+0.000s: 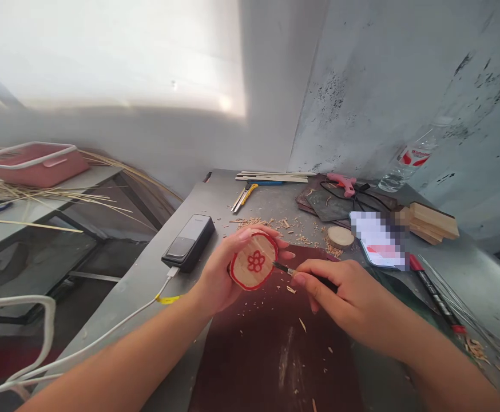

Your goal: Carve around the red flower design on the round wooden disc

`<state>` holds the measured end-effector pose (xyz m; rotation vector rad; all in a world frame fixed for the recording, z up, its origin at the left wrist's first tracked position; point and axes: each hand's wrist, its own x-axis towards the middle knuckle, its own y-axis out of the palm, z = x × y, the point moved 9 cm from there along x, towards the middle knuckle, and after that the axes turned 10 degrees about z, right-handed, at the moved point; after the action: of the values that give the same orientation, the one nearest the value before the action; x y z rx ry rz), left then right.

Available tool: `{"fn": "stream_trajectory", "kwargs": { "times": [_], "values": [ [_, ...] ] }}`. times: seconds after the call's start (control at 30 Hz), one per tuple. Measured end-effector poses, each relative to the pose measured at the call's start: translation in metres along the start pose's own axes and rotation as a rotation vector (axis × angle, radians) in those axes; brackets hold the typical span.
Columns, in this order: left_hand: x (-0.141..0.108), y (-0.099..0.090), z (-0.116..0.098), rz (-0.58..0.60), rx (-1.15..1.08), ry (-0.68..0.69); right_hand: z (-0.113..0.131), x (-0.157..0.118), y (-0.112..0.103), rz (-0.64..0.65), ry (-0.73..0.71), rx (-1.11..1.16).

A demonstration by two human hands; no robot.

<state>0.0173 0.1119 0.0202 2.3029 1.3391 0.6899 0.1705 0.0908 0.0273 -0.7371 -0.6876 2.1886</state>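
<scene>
The left hand (pixel 218 272) grasps a round wooden disc (pixel 253 261) by its rim, with the fingers curled behind it. This tilts the face, with its red border and red flower, up toward the head camera and leaves it open to reach. The right hand (pixel 340 292) is closed in a pen-like pinch on a slim black-handled tool (pixel 305 276), its metal tip just at the disc's right edge. It looks like a fine craft knife, though the tip is too small to be sure. Gripping so near the tip would favour small, controlled strokes.

Directly under both hands lies a dark red mat (pixel 276 355) dotted with wood shavings (pixel 290 226), which also spread over the bench (pixel 215 191) just past the fingers, and the mat seems placed to catch such bits. A plain wood slice (pixel 340 237) sits just beyond the right hand. Left of the left hand, a black power bank (pixel 189 243) rests with a white cable (pixel 104 337) trailing beside the forearm. Farther out, a yellow utility knife (pixel 245 196) and a pink glue gun (pixel 342 183) lie ahead of the hands, while a red-capped marker (pixel 434 294) and stacked wood blocks (pixel 432 223) lie to the right, all within easy reach.
</scene>
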Motion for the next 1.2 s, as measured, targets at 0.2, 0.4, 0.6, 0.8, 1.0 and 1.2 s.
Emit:
{"fn": "stream_trajectory", "kwargs": {
  "times": [0.2, 0.4, 0.6, 0.8, 1.0, 1.2],
  "values": [
    [-0.006, -0.001, -0.005, -0.071, 0.01, 0.111, 0.011, 0.002, 0.006, -0.066, -0.026, -0.024],
    [-0.011, -0.002, -0.007, -0.142, -0.046, 0.142, 0.021, 0.001, 0.008, -0.131, -0.067, 0.039],
    [-0.008, -0.007, -0.004, -0.174, -0.094, 0.12, 0.028, 0.001, 0.007, -0.295, -0.202, -0.07],
    [-0.01, -0.008, -0.003, -0.172, -0.113, 0.135, 0.028, -0.004, 0.006, -0.384, -0.179, -0.098],
    [-0.01, -0.005, -0.013, -0.128, -0.044, 0.178, 0.028, -0.004, 0.002, -0.377, -0.15, -0.039],
    [-0.012, -0.005, -0.015, -0.145, -0.015, 0.179, 0.029, -0.005, -0.003, -0.429, -0.232, -0.054]
  ]
}}
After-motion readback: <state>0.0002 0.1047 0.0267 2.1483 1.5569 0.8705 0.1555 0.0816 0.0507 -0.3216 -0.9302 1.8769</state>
